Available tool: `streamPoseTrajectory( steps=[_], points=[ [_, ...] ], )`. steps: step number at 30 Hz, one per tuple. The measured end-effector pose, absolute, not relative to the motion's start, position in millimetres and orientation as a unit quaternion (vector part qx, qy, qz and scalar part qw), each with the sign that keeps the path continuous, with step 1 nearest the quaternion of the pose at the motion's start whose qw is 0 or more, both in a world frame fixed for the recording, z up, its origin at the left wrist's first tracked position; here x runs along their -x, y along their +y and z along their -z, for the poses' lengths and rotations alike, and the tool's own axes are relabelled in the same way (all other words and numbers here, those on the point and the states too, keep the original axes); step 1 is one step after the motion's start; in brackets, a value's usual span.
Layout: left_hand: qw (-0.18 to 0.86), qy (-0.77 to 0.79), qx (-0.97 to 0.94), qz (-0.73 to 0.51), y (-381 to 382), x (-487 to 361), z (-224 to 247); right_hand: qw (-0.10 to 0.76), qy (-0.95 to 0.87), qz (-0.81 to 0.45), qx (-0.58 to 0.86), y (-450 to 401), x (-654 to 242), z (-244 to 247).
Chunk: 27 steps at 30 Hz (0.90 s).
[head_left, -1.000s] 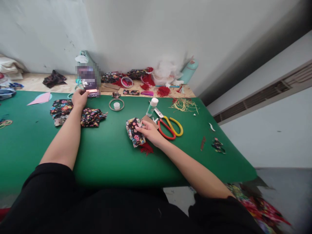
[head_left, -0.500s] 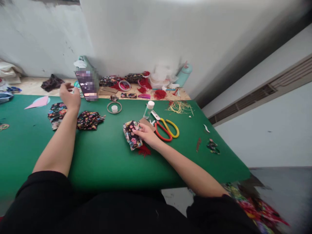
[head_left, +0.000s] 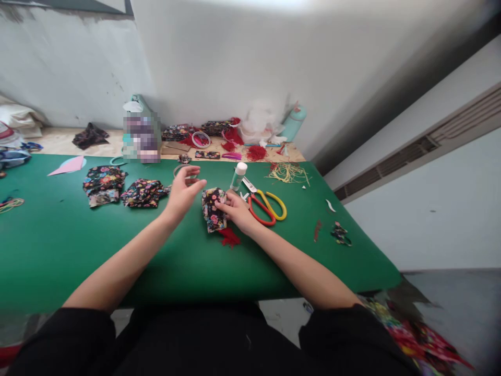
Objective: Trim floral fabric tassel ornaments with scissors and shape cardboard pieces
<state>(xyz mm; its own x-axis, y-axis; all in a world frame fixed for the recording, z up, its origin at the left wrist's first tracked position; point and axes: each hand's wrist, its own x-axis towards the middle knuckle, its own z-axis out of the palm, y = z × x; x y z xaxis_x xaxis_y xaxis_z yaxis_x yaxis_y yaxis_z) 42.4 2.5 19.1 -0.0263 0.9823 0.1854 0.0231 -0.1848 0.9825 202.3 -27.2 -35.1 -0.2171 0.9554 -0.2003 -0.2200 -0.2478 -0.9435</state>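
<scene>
a pale wall [head_left: 235,57] rose behind a green tabletop [head_left: 183,266], over which the person's two bare forearms [head_left: 133,261] reached. the left hand [head_left: 183,190] was open, its fingers loosely bent, just left of the right hand [head_left: 238,209], which was closed in a pinch. scissors [head_left: 256,192] with one red and one yellow handle lay just right of that right hand. two loose floral pieces [head_left: 104,183] lay side by side, left of the left hand. between the hands was a folded floral cloth [head_left: 213,211], gripped by the right one, thumb on top. a white-capped tube [head_left: 238,177] stood just beyond it, and a red fringe [head_left: 230,237] showed below the cloth's lower edge
</scene>
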Motion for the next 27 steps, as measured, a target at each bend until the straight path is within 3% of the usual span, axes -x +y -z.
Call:
streamPoseTrajectory(
  steps=[8,14,27],
  points=[
    [0.51,0.451,-0.544,-0.492,-12,-52,16,0.476,-0.428,-0.609,0.468,-25,-205,33],
    [0.592,0.425,-0.537,-0.425,-26,-50,17,0.526,-0.425,-0.571,0.465,-23,-205,32],
    [0.628,0.436,-0.487,-0.422,-28,-47,8,0.524,-0.443,-0.568,0.455,-32,-211,13]
  ],
)
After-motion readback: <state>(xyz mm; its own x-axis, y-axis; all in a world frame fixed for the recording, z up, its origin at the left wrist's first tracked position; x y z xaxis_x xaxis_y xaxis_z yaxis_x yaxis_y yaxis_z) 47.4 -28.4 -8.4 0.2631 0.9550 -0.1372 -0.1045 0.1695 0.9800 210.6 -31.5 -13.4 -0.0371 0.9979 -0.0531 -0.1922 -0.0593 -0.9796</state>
